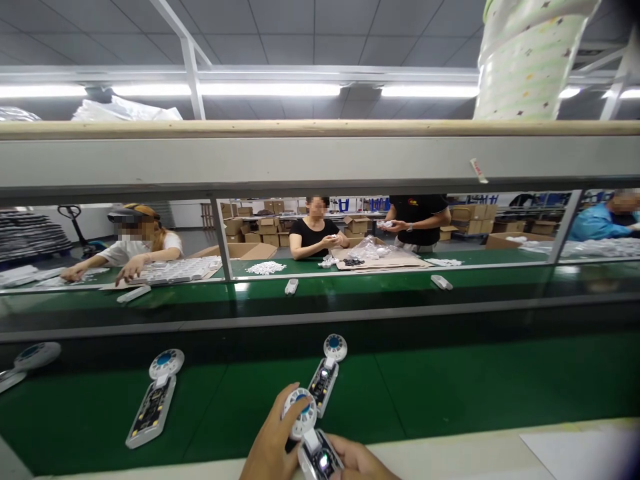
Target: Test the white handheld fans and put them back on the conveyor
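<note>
Between my hands is a white handheld device (pixel 313 440) with a round slotted head, a blue centre and an open body baring a circuit board. A small light glows on that board. My left hand (pixel 273 437) grips its round head, fingers curled over the rim. Around the lower right of the body closes my right hand (pixel 363 460); part of its grip is cut off by the frame's bottom edge. Just beyond, a similar device (pixel 323 387) lies on the green belt, its board also lit. Another open device (pixel 151 408) rests farther left.
The green conveyor belt (pixel 450 380) runs across in front of me, with a pale ledge (pixel 450 450) nearer. One more device (pixel 37 357) lies at far left. White casings (pixel 291 287) sit on the far belt. Several people work opposite, below a long shelf (pixel 300 160).
</note>
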Available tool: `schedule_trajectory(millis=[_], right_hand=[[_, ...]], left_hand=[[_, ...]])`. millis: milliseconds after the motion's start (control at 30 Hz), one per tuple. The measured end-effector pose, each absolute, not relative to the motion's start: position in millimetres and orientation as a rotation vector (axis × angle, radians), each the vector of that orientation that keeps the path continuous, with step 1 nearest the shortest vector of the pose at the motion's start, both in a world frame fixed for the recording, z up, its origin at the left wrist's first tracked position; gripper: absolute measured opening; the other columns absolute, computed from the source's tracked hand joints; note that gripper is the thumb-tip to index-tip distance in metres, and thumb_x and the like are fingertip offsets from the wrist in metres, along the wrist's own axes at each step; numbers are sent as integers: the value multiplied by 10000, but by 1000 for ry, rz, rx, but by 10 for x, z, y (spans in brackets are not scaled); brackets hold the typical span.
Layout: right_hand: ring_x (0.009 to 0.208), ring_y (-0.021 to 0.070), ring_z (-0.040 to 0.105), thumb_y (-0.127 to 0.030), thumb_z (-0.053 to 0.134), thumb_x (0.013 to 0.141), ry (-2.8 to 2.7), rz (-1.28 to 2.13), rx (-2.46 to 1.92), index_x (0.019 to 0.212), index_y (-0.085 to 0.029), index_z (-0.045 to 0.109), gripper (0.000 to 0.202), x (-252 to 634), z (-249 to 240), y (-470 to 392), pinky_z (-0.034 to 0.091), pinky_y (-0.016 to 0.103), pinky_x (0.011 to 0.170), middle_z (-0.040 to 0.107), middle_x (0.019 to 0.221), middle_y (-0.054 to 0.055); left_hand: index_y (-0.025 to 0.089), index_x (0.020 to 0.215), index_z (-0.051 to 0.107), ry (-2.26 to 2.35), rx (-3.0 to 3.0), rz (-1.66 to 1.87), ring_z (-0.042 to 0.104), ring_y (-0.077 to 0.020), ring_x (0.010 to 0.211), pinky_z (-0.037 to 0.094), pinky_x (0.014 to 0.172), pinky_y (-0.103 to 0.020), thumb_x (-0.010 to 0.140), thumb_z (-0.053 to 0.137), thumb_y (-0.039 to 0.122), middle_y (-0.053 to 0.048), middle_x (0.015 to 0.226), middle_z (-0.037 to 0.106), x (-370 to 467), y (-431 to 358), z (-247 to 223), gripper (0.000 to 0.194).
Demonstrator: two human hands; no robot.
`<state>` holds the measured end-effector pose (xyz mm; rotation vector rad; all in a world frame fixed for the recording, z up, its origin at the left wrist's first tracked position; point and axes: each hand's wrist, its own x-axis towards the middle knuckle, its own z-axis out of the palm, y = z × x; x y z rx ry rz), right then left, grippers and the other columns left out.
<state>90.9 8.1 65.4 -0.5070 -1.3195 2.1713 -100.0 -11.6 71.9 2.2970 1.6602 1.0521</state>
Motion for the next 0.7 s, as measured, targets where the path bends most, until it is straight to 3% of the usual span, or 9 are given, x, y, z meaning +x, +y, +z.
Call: schedule_trajectory(millis=[400, 700], right_hand=[[1219, 299, 459, -400, 839, 514, -1336, 2209, -355, 1219, -172, 544, 798, 941, 751, 88, 258, 431, 1056, 564, 1256, 122], [1202, 306, 481, -377, 851, 491, -1306, 2187, -368, 1187, -165, 572, 780, 907, 678, 133, 281, 447, 1048, 586, 1229, 128]], left_hand=[[303, 1236, 461, 1609, 2299, 1026, 466, -230, 1217, 466, 944, -332, 807, 461, 70, -80, 1389, 385, -974, -139, 746, 488], [296, 1217, 503, 1667, 2328, 1039, 459, -269, 1223, 466, 947, -396, 792, 517, 104, -90, 1371, 434, -1004, -107, 699, 467]])
